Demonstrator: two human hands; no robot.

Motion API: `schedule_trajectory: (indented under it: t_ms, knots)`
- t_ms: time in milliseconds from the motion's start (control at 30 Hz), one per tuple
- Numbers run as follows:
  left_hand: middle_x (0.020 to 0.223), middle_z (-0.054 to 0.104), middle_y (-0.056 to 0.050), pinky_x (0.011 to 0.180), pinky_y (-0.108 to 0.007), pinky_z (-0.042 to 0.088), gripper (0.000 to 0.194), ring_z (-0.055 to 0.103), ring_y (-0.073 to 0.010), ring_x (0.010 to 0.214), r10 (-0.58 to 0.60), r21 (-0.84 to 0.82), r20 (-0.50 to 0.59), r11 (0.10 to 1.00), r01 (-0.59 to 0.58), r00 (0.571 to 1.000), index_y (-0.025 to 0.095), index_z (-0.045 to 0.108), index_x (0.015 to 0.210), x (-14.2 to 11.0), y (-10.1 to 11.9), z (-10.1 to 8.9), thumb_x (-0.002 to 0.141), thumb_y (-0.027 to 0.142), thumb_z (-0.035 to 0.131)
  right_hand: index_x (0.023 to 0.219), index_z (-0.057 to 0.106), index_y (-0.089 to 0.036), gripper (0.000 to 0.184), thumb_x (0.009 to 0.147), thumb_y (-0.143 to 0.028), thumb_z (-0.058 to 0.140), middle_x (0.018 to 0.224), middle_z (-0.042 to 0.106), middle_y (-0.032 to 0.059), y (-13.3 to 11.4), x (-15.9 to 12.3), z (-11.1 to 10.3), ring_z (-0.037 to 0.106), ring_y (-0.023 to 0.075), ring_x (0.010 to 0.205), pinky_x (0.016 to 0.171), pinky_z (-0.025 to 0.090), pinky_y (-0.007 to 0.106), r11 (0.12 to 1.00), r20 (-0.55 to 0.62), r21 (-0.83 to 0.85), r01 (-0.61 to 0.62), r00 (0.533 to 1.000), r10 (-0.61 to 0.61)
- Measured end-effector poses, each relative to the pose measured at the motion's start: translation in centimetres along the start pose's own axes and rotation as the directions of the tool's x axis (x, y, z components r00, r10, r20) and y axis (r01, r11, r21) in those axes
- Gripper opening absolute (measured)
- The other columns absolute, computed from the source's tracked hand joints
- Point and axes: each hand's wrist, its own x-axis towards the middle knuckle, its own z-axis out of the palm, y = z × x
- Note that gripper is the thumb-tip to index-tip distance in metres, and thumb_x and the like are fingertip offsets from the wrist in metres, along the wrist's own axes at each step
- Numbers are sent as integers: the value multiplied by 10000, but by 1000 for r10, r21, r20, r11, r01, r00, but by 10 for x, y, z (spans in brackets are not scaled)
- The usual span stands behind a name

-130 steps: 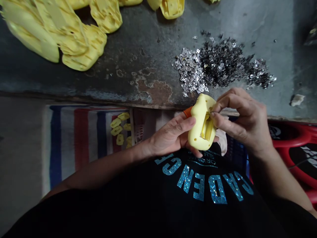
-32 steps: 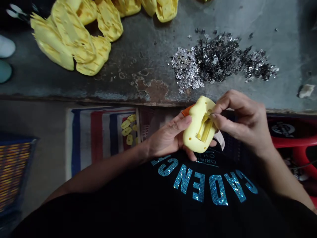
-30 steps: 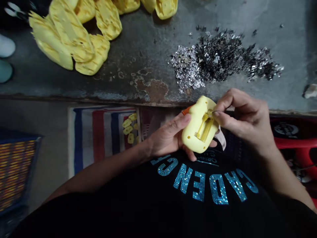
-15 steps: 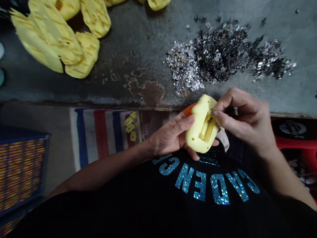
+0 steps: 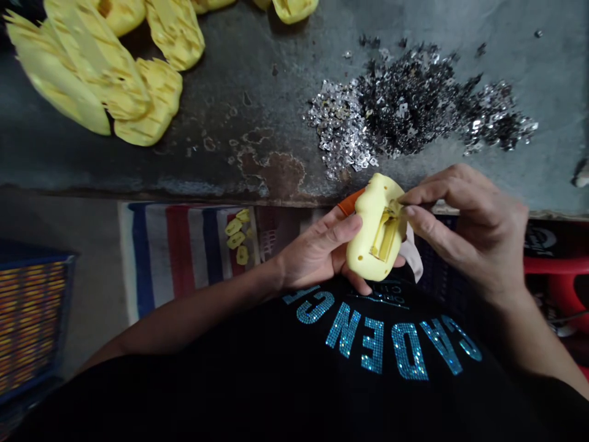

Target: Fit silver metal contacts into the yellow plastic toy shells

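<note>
Yellow casing [image 5: 370, 236]: left hand [image 5: 317, 248] clasps, right hand [image 5: 478, 227] half-pinched.

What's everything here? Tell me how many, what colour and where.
Bench: one, grey, across the top
Other shells: several, yellow, on bench, upper left
Metal bits: many, silver to dark grey, on bench, upper right
Scrap: one, whitish, right edge
Held shell: one, yellow, centre
Small pieces: at least four, yellow, below bench, left of centre
Striped sheet: one, blue, white and red, left
Crate: one, blue with orange-yellow, far left
Red item: at least one, red and black, right; unclear what
Shirt: one, black with blue letters, bottom
Finger cover: one, orange, beside held shell
Left hand: one, bare, gripping held shell
Right hand: one, bare, fingertips at held shell's upper part
</note>
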Motion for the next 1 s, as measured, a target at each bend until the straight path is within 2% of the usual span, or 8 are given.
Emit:
schedule_trajectory:
  t_ms: [167, 300, 433, 667, 800, 867, 933, 1000]
  knots:
    - [1406, 833, -171, 673, -381, 786, 960, 894, -411, 1145, -8, -43, 23, 999, 9, 1000, 309, 431, 1777, -1, 2, -3, 1008, 690, 859, 1141, 825, -329, 202, 1050, -150, 806, 1019, 829, 23, -4, -9, 2, 784, 263, 904, 826, 534, 487, 987, -69, -141, 72, 994, -82]
    - [1388, 841, -157, 677, -367, 785, 927, 893, -404, 1154, 12, -67, 46, 998, -9, 999, 302, 474, 1749, -2, 2, -5, 1002, 687, 866, 1204, 826, -298, 201, 1055, -164, 813, 1054, 833, 48, -3, -13, 7, 742, 248, 842, 822, 483, 492, 921, -17, -328, 209, 974, -227]
    - [1359, 849, -124, 689, -364, 787, 886, 894, -392, 1157, 37, -75, 69, 997, -32, 997, 307, 513, 1711, -3, 2, -8, 991, 655, 895, 1255, 799, -281, 223, 1074, -153, 774, 1085, 847, 64, -3, -11, 10, 712, 253, 836, 824, 459, 499, 863, 38, -417, 284, 954, -296]
    - [1523, 794, -142, 693, -335, 779, 978, 892, -364, 1171, 82, -60, 78, 995, -77, 994, 416, 336, 1835, -6, -2, -13, 1035, 625, 859, 1301, 800, -252, 219, 1094, -203, 752, 1095, 865, 66, -2, -7, 17, 712, 239, 835, 809, 435, 474, 801, 77, -456, 387, 914, -398]
    - [1496, 806, -147, 681, -319, 773, 921, 902, -344, 1120, 111, -29, 81, 994, -109, 991, 404, 375, 1811, -8, 0, -15, 1048, 658, 825, 1299, 822, -287, 232, 1087, -209, 768, 1109, 872, 44, -6, -6, 19, 736, 223, 838, 801, 469, 465, 864, 72, -369, 344, 937, -342]
    - [1467, 818, -143, 676, -326, 774, 883, 903, -351, 1118, 116, -20, 89, 993, -115, 989, 388, 408, 1788, -9, 2, -15, 1055, 677, 805, 1260, 854, -337, 242, 1067, -207, 787, 1115, 858, 31, -8, -3, 16, 768, 240, 900, 822, 534, 475, 953, 1, -228, 202, 978, -207]
    - [1453, 821, -141, 672, -336, 774, 865, 903, -359, 1119, 116, -14, 82, 993, -116, 990, 372, 430, 1773, -11, 2, -15, 1055, 684, 800, 1259, 866, -358, 257, 1046, -225, 810, 1157, 838, 39, -7, 4, 13, 784, 277, 1033, 903, 611, 507, 997, -57, -62, 40, 997, -43]
    - [1474, 811, -137, 649, -326, 764, 894, 903, -357, 1119, 126, 5, 55, 992, -126, 991, 381, 429, 1780, -12, 3, -15, 1036, 680, 826, 1346, 839, -355, 335, 1017, -299, 859, 1273, 818, 57, -4, 12, 11, 769, 306, 1164, 986, 657, 534, 998, -12, 45, -48, 999, 48]
